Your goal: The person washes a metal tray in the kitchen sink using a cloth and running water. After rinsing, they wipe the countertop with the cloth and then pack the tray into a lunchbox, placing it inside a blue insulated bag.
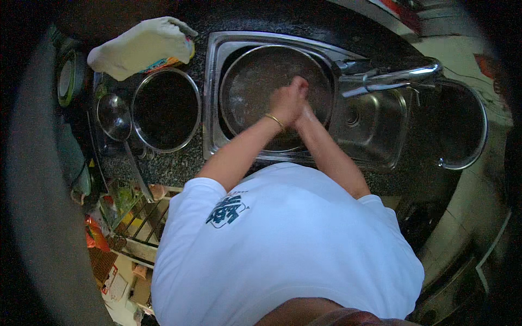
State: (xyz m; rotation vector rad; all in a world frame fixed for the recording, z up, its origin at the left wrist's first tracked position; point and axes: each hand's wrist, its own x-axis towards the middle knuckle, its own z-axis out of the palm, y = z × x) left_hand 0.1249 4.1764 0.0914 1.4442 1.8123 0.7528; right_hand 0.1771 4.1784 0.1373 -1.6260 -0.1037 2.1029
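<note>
My left hand (284,102), with a gold-coloured bangle (275,120) at the wrist, is pressed against my right hand (305,113). Both are joined over a wide, round metal basin (244,89) that sits in the larger bowl of a steel sink (209,93). The left hand covers most of the right one, and motion blurs the fingers. Whether anything lies between the palms is hidden. To the right of the hands, a chrome faucet (391,78) extends over the sink, its spout end apart from them.
The smaller sink bowl (367,134) has a drain at the right. Beyond it stands a round-rimmed vessel (483,122). Left on the granite counter (179,167) are a round pot (199,106), a metal ladle (115,116) and a pale cloth-like item (134,49). A rack (149,220) is below.
</note>
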